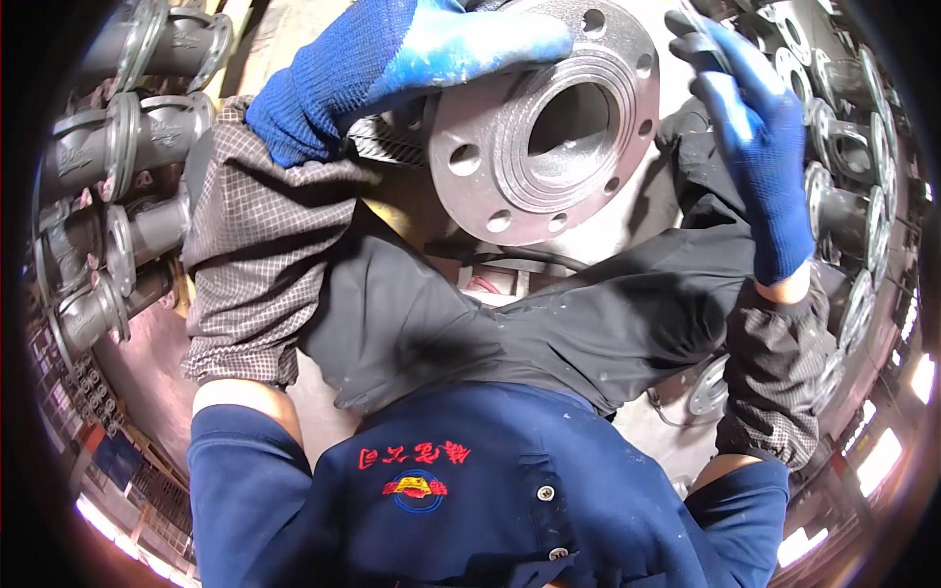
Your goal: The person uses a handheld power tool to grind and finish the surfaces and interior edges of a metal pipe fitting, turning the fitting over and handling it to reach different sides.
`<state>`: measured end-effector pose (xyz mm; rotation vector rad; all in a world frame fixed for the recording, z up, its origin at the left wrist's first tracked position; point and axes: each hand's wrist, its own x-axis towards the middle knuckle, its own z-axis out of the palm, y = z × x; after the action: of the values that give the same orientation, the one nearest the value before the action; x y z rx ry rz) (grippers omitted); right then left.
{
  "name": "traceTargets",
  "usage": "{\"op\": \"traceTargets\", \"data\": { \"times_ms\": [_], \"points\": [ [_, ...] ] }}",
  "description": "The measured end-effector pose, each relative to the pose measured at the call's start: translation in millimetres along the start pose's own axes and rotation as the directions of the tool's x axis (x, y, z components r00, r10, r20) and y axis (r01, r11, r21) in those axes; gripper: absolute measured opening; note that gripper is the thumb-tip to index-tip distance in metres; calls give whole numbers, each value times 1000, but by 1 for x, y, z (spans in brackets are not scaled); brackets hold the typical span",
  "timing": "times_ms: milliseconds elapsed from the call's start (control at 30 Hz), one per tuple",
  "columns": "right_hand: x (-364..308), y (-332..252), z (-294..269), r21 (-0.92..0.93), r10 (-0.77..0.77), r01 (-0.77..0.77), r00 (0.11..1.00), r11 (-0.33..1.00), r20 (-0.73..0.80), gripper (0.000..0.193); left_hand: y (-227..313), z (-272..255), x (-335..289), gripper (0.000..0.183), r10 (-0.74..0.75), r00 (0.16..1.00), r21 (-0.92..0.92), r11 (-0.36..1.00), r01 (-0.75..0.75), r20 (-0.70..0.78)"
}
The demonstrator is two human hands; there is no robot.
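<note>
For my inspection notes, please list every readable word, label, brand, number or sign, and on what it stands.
Red characters on the navy shirt, upside down: wording not copied here.
Blue, red and yellow emblem on this shirt: marks too small to read.
Raised marks on the grey pipe fittings at left: too blurred to read.
Large flanged fitting: no readable text.

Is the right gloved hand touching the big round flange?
Apart: the head view shows a pale gap between the right gloved hand and the edge of the round flange.

Gloves blue, flange purplish grey, oversleeves dark with pale grid, shirt navy, trousers black.
</note>
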<state>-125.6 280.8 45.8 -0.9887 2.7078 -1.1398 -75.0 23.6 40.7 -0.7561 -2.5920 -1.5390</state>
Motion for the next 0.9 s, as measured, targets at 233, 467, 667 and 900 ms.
{"op": "traceTargets", "data": {
  "times_ms": [233,467,667,900],
  "points": [
    [-15,6,67,-56,-227,223,971,973,-77,36,-3,-17,-35,36,-159,985,-8,987,159,-70],
    [-11,-11,88,177,-334,399,891,900,-308,35,23,2,-93,21,251,901,688,722,70,-354],
    [-20,-44,106,177,-253,319,915,931,-314,38,53,63,-102,45,-619,757,536,574,619,-211],
    [-6,-43,122,167,-162,247,901,955,-403,32,55,5,-132,44,-171,856,44,974,220,-488]
  ]
}}
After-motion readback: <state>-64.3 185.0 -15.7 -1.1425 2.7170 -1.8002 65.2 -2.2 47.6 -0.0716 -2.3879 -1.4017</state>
